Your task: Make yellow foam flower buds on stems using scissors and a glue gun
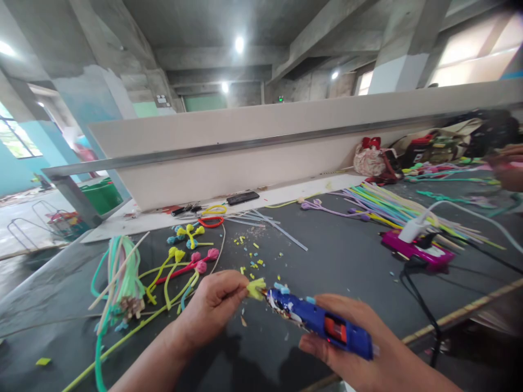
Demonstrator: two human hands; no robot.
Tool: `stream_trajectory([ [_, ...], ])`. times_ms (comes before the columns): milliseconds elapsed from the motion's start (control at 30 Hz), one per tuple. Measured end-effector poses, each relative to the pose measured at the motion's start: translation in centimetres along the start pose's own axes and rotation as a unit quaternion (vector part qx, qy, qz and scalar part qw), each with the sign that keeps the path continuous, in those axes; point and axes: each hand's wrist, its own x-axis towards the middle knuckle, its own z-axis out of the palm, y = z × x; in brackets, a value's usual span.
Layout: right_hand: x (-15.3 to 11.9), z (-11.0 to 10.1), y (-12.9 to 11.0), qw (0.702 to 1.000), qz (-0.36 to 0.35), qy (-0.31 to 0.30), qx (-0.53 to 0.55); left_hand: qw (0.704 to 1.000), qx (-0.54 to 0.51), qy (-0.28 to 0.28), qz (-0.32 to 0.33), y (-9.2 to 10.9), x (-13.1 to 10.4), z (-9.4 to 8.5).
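Near the middle of the dark table, my left hand [223, 299] pinches a small yellow-green fuzzy piece [256, 288] between thumb and fingers. My right hand [355, 332] is wrapped round a blue glue gun [314, 318], whose nozzle points left and meets the yellow-green piece or lies right beside it. Small light-blue bits stick to the top of the gun. Behind my left hand lie pink-tipped red stems [200, 263] and yellow-tipped stems [175, 255].
A bundle of pale green stems [128, 277] lies at the left. A magenta power strip [420, 253] with cables sits at the right, before a long row of coloured stems [379, 204]. Behind stand a black phone [243, 198] and a white partition [245, 174]. Another person's hand [509, 166] shows far right.
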Motion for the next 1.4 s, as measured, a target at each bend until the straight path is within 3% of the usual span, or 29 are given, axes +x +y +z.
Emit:
stream_trajectory([
  [133, -1.1, 0.5, 1.5, 0.993, 0.07, 0.078, 0.06, 0.981, -0.179, 0.001, -0.08, -0.8, -0.1, 0.4],
  [233, -1.2, 0.6, 1.8, 0.988, 0.091, 0.061, 0.108, 0.922, -0.355, 0.002, -0.153, -1.3, -0.4, 1.2],
  [300, -0.9, 0.6, 1.4, 0.989, 0.087, 0.053, 0.106, 0.892, -0.417, 0.002, -0.174, -1.4, -0.5, 1.8],
  [500, -0.3, -0.1, 0.1, 0.995, 0.074, 0.02, 0.07, 0.865, -0.466, 0.001, -0.185, -1.4, -0.6, 2.0],
  [700, 0.1, -0.2, 1.4, 0.99, 0.107, -0.011, 0.088, 0.834, -0.513, 0.007, -0.202, -1.4, -0.4, 2.0],
  [767, 1.1, -0.6, 2.5, 0.993, 0.109, -0.015, 0.039, 0.818, -0.533, 0.008, -0.213, -1.3, -0.3, 2.0],
  [800, 1.7, -0.7, 3.1, 0.993, 0.108, -0.037, -0.039, 0.813, -0.54, 0.007, -0.217, -1.3, -0.3, 2.0],
  [867, 2.8, -1.0, 4.4, 0.968, 0.121, -0.083, -0.204, 0.81, -0.546, 0.0, -0.215, -1.3, -0.2, 1.9],
  [933, 3.5, -1.1, 5.6, 0.936, 0.145, -0.127, -0.294, 0.811, -0.547, -0.005, -0.208, -1.5, -0.2, 1.9],
  [1000, 3.8, -1.2, 6.5, 0.918, 0.17, -0.15, -0.325, 0.81, -0.55, -0.007, -0.201, -1.6, -0.2, 1.9],
  [1133, 3.7, -2.1, 7.0, 0.91, 0.177, -0.182, -0.328, 0.812, -0.55, -0.014, -0.194, -1.4, -0.3, 2.0],
  [1200, 3.7, -2.7, 6.4, 0.903, 0.18, -0.159, -0.356, 0.815, -0.546, -0.017, -0.194, -1.1, -0.2, 2.0],
  [1300, 3.9, -2.2, 4.5, 0.931, 0.149, -0.041, -0.331, 0.822, -0.537, -0.017, -0.19, -0.5, -0.1, 1.9],
  [1333, 3.9, -1.5, 3.7, 0.956, 0.133, -0.009, -0.262, 0.824, -0.534, -0.016, -0.19, -0.4, 0.0, 1.9],
  [1400, 3.9, 0.5, 2.1, 0.992, 0.111, -0.026, -0.048, 0.824, -0.533, -0.012, -0.191, -0.1, -0.1, 2.0],
])
